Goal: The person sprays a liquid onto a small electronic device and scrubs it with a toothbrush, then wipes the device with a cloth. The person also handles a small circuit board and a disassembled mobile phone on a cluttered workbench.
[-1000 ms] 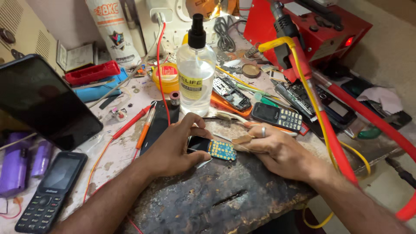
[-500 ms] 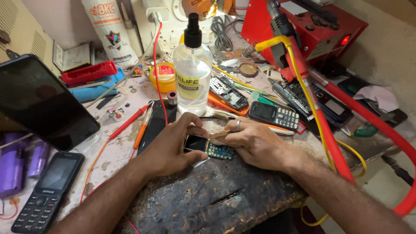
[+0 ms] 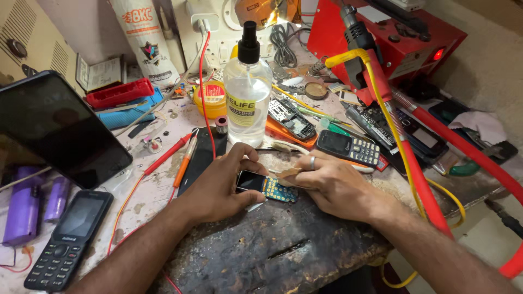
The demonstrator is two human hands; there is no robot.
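A small phone circuit board [image 3: 268, 187] with a dark screen and a blue keypad section lies on the dark worn work block [image 3: 283, 250]. My left hand [image 3: 220, 188] pinches its screen end between thumb and fingers. My right hand [image 3: 332, 185], with a ring on one finger, presses a thin wooden-handled tool [image 3: 289, 173] against the keypad end of the board.
A clear spray bottle [image 3: 248, 98] stands just behind my hands. Around it lie a keypad phone [image 3: 348, 148], an opened phone [image 3: 291, 118], red and orange probes [image 3: 174, 152], a yellow tin [image 3: 210, 99], a black tablet [image 3: 54, 128], another keypad phone [image 3: 68, 239], purple cells [image 3: 32, 204] and a red hose [image 3: 425, 179].
My right hand has slid left along the board, closer to my left hand. The left hand keeps its hold on the screen end.
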